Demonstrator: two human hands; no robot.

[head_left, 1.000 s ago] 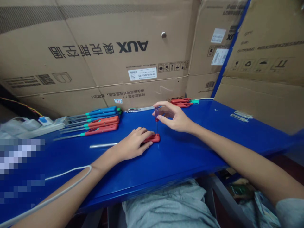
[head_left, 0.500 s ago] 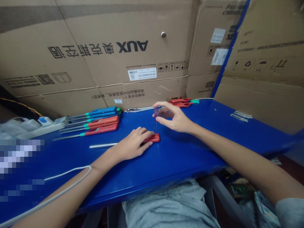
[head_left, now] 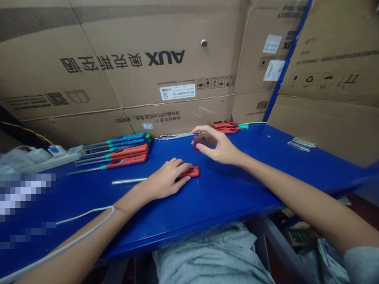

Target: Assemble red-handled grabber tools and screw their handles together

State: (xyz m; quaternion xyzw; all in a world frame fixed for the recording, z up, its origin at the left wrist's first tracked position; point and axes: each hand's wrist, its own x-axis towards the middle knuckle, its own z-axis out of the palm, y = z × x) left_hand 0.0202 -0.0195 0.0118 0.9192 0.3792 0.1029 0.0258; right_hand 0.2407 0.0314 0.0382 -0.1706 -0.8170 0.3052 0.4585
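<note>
My left hand (head_left: 166,179) lies palm down on a red-handled screwdriver (head_left: 191,172) on the blue table (head_left: 225,193), fingers curled over the handle; its metal shaft (head_left: 128,181) sticks out to the left. My right hand (head_left: 217,146) pinches a small purple-handled screwdriver (head_left: 196,142) between thumb and fingertips. This small tool stands upright, its thin tip set on the end of the red handle.
A row of blue- and red-handled screwdrivers (head_left: 124,152) lies at the back left. Two more red handles (head_left: 226,127) rest at the back centre. Cardboard boxes (head_left: 166,67) wall the table behind and right. A white cable (head_left: 83,227) runs along my left arm. A power strip (head_left: 35,157) sits far left.
My right-hand fingers shifted slightly around the small purple handle, as in a twisting motion. My left hand and the red screwdriver stayed put.
</note>
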